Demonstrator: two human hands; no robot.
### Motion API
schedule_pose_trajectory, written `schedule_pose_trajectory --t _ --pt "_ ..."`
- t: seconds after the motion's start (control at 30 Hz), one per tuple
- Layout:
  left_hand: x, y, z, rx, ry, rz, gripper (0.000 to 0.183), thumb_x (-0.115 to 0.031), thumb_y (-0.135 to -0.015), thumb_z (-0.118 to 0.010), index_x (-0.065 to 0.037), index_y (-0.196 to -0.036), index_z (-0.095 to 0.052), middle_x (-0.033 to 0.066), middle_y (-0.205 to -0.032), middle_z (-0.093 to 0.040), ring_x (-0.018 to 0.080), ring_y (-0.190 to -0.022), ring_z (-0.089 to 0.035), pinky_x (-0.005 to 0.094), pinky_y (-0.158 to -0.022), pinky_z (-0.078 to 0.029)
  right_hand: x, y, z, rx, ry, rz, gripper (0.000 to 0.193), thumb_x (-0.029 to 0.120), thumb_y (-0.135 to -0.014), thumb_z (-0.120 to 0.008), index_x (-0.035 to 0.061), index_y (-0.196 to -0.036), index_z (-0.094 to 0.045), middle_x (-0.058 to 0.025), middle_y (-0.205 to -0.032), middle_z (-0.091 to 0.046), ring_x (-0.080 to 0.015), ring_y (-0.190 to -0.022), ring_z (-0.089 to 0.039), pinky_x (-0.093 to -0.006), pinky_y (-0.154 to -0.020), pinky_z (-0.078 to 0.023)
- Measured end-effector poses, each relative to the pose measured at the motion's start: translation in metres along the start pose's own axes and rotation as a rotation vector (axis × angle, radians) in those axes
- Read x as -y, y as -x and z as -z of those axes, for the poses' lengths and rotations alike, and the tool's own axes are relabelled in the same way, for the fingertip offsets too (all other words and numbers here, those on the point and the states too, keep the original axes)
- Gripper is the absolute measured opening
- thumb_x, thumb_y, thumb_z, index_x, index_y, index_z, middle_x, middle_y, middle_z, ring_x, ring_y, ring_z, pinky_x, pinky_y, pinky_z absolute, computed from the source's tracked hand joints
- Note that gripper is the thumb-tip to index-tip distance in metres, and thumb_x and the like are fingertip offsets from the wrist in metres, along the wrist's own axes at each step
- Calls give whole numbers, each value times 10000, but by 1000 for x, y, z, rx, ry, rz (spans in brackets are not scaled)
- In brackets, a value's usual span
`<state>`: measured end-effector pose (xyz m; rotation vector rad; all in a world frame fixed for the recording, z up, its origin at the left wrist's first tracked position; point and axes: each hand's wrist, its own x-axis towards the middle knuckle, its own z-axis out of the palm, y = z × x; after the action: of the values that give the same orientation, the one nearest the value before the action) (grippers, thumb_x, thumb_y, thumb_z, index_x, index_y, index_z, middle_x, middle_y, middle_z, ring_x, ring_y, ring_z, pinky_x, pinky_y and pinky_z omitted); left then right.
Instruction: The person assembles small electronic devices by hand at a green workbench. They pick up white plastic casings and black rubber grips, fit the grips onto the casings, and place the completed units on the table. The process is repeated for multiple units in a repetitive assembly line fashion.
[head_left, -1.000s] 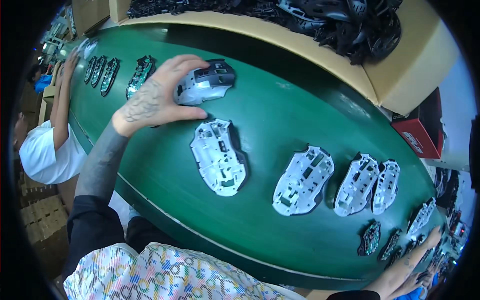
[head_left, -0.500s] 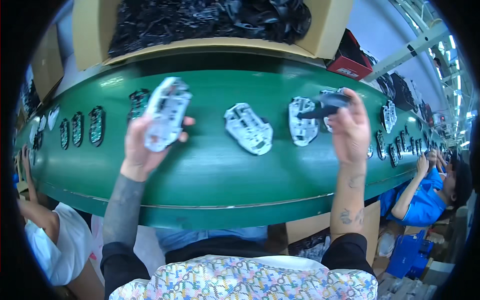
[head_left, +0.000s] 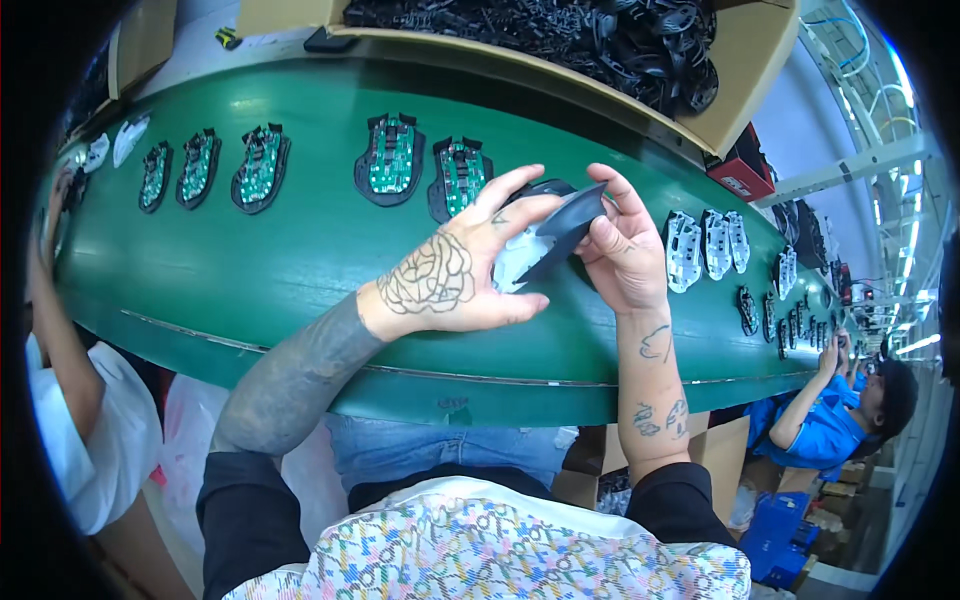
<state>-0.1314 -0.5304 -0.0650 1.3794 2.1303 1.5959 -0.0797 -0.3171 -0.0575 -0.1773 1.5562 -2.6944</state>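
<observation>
Left hand [head_left: 450, 265] holds the white shell [head_left: 518, 262] at its left side, fingers wide. Right hand [head_left: 628, 262] pinches the adjoining dark piece [head_left: 570, 225] at its right end, over the green table [head_left: 200, 270].

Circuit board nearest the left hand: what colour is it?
The circuit board is green, best seen in the head view.

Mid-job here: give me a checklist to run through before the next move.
1. Right hand gripping the dark part: ok, pinched by its fingers.
2. Left hand secure on the pale shell: cannot tell, contact partly hidden.
3. Pale shell joined to dark part: cannot tell.
4. Nearest circuit board clear of the left hand: cannot tell, they overlap in view.
5. Three grouped shells at right clear of both hands: ok.
</observation>
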Motion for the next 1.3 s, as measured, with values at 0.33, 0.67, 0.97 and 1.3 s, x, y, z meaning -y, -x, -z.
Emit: schedule_pose_trajectory --t 0.33,0.67,0.97,1.3 --pt "5 2 -2 -61 -200 -73 857 -286 -623 -818 -146 -1370 -423 224 -1456 -291 441 -1239 -465 467 -1002 -444 -13 13 -3 -90 82 -7 607 65 -859 -701 29 -1397 -421 -53 -1091 -613 -114 -914 -614 -229 -767 -523" --pt "5 5 1 -83 -272 -109 815 -327 -695 -803 -141 -1392 -423 233 -1454 -301 444 -1252 -452 469 -1014 -435 -18 9 -5 -96 115 4 610 86 -865 -701 48 -1405 -421 -42 -1048 -612 -109 -916 -591 -245 -753 -500" --pt "-2 0 -2 -93 -241 -104 797 -205 -758 -749 -35 -1429 -355 235 -1454 -342 407 -1309 -414 437 -1073 -378 -14 9 -2 -34 228 75 548 49 -884 -658 25 -1384 -435 -91 -1189 -609 -146 -1090 -583 -273 -909 -488" --pt "-14 -15 -4 -150 -227 7 905 -166 -668 -804 -33 -1438 -346 219 -1458 -386 369 -1340 -403 435 -1089 -355 -1 10 10 -133 58 -5 253 61 -890 -656 65 -1127 -568 -42 -1037 -581 -131 -955 -592 -287 -788 -553"
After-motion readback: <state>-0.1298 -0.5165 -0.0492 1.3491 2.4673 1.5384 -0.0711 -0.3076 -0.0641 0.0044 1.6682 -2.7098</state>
